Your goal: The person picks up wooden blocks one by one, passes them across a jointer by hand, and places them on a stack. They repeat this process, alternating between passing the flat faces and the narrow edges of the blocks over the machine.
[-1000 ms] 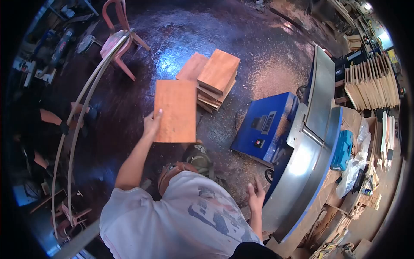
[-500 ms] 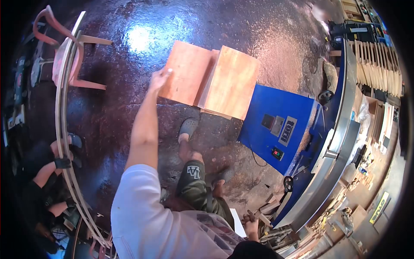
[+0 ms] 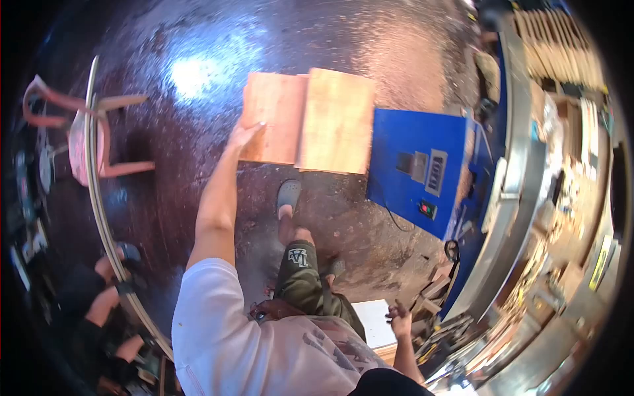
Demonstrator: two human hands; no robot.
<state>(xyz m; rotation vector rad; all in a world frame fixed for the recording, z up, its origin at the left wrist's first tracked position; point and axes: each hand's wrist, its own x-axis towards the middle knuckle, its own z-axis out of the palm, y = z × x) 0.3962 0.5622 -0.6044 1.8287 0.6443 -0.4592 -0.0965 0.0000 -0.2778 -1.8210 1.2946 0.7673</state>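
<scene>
My left hand (image 3: 247, 134) grips the near left edge of a reddish plywood panel (image 3: 276, 119), thumb lying on its top face. Against that panel's right side, slightly overlapping it, is a paler plywood panel (image 3: 338, 122) with more sheet edges showing under it. What supports the panels is hidden. My right hand (image 3: 399, 319) is low on the right, fingers apart and holding nothing, beside a white-topped board or box (image 3: 373, 322).
A blue machine (image 3: 419, 168) with a red and green switch stands right of the panels, joined to a long metal bed (image 3: 512, 204). Wood scraps (image 3: 436, 287) lie below it. Left are a pink chair (image 3: 86, 148), a long curved-looking strip (image 3: 102, 198) and another person (image 3: 99, 297).
The view has turned, and the panels now lie squarer to it, with the gap between them narrowed. My right hand has moved right, and more of the white-topped thing shows.
</scene>
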